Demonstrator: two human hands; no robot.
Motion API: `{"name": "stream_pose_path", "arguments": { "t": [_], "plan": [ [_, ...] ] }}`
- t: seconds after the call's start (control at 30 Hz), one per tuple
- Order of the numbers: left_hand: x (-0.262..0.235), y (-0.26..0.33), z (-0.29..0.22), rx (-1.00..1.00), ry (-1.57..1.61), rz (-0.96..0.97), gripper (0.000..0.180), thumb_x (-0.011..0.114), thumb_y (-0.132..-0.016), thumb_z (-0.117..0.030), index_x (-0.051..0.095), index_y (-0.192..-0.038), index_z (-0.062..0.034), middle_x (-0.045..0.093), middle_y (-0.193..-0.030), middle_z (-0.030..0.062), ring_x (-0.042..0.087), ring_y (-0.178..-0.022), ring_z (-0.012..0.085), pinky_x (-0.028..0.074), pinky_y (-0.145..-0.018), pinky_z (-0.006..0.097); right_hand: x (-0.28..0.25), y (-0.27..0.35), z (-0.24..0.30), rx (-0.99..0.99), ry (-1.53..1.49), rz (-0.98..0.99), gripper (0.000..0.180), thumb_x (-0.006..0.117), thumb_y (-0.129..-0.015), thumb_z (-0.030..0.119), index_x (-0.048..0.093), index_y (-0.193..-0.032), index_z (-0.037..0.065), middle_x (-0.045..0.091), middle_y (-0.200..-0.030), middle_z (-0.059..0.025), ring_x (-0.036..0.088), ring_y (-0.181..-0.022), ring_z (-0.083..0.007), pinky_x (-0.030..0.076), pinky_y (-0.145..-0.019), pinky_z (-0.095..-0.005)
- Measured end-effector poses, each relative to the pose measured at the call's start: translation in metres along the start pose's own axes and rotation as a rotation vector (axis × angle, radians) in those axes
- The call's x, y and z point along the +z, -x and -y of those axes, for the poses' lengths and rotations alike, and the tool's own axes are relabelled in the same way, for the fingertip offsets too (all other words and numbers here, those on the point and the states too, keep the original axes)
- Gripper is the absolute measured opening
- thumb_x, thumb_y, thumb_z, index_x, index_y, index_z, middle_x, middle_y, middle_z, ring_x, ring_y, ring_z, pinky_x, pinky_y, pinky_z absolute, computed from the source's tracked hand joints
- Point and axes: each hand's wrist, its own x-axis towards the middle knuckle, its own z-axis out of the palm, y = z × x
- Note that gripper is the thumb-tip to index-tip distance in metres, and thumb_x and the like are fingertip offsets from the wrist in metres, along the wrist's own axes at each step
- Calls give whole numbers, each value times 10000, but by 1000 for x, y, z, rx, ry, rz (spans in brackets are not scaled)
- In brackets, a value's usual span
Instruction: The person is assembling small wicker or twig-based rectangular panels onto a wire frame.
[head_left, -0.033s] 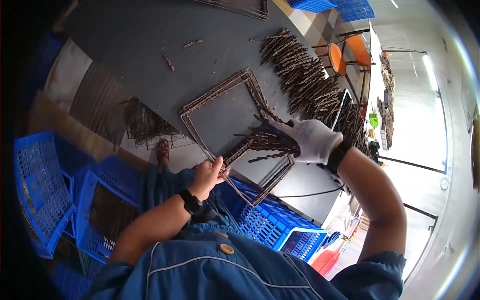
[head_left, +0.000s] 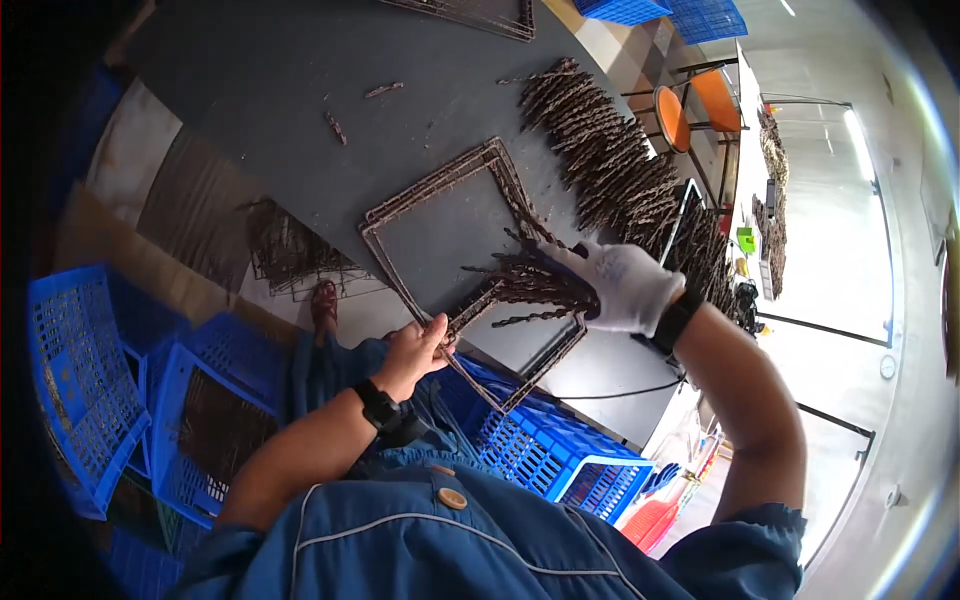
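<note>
My bare left hand (head_left: 410, 358) is closed on the near side of a dark brown rectangular frame (head_left: 425, 187) made of thin twisted strands. Part of that frame lies over the dark tabletop, and its near corner juts past the edge toward me. In a white glove, my right hand (head_left: 630, 288) grips a bunch of dark brown twisted sticks (head_left: 540, 282). Their ends fan out to the left over the frame's opening. The frame's right side is partly hidden behind this bunch and the glove.
A long row of similar twisted sticks (head_left: 605, 140) lies along the right side of the dark table (head_left: 270, 90). Another frame (head_left: 480, 18) rests at the far edge. Blue crates (head_left: 560, 455) stand below the near edge, with more crates (head_left: 85, 380) at left.
</note>
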Motion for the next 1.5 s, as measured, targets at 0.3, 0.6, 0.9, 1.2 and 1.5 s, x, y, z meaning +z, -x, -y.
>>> {"name": "stream_pose_path", "arguments": {
  "t": [0.3,0.6,0.9,1.2,1.5],
  "plan": [
    [-16,38,-96,-196,-417,472,892,369,-929,-696,480,-1325,96,625,-1197,270,644,-1088,330,543,-882,403,46,4,31,-121,-951,-623,955,747,-647,27,306,-1494,28,513,-1412,-158,517,-1290,-247,380,-1078,-311],
    [53,10,-196,216,602,405,554,395,-988,-577,611,-1120,-84,629,-997,97,608,-935,244,499,-888,407,38,-19,87,-416,-1697,-558,1075,781,-647,-40,204,-1544,92,427,-1493,-61,415,-1336,-143,319,-1117,-308],
    [94,-6,-215,428,231,362,232,561,-969,-119,539,-1197,-80,589,-931,41,601,-894,156,549,-836,321,43,-16,44,-265,-1590,-693,1253,793,-601,-51,24,-1572,137,328,-1552,-72,348,-1361,-124,287,-1119,-289],
    [111,-34,-243,531,240,303,341,491,-1006,-126,456,-1343,-89,592,-1020,61,606,-968,193,529,-873,355,33,-64,9,-532,-1706,-764,1203,740,-644,-79,11,-1573,149,325,-1554,-31,343,-1358,-110,280,-1119,-295],
    [69,-54,-316,77,-104,769,680,471,-948,-590,473,-1353,-44,566,-1326,143,556,-1203,234,421,-1040,416,32,-67,-58,-586,-1521,-510,1020,714,-678,-50,223,-1551,145,531,-1396,-56,482,-1214,-117,384,-1046,-283]
  ]
}}
